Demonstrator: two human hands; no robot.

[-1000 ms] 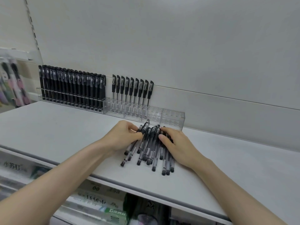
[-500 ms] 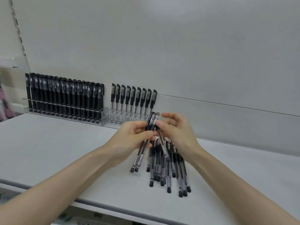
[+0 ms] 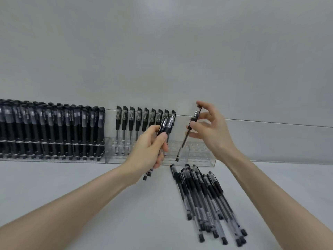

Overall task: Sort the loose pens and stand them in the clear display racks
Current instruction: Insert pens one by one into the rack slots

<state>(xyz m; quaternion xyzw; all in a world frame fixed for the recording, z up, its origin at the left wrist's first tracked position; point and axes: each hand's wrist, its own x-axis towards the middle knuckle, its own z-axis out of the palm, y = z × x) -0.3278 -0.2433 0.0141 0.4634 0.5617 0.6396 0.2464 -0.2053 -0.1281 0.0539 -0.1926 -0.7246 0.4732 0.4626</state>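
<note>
My left hand (image 3: 150,147) grips a small bundle of black pens (image 3: 166,124), caps up, in front of the clear rack. My right hand (image 3: 210,129) pinches a single black pen (image 3: 187,135) nearly upright, its tip hanging just above the holes of the clear display rack (image 3: 198,153). Several capped pens (image 3: 137,120) stand in the rack's left part. A loose pile of black pens (image 3: 203,197) lies on the white shelf below my right hand.
A second clear rack (image 3: 54,130) on the left is packed with several dark pens. The white shelf top (image 3: 72,179) meets a grey back wall (image 3: 162,51) just behind the racks.
My hands have drawn apart. The right hand took one pen from the bundle and lifted it over the rack; the left keeps the remaining pens. The view tilted up.
</note>
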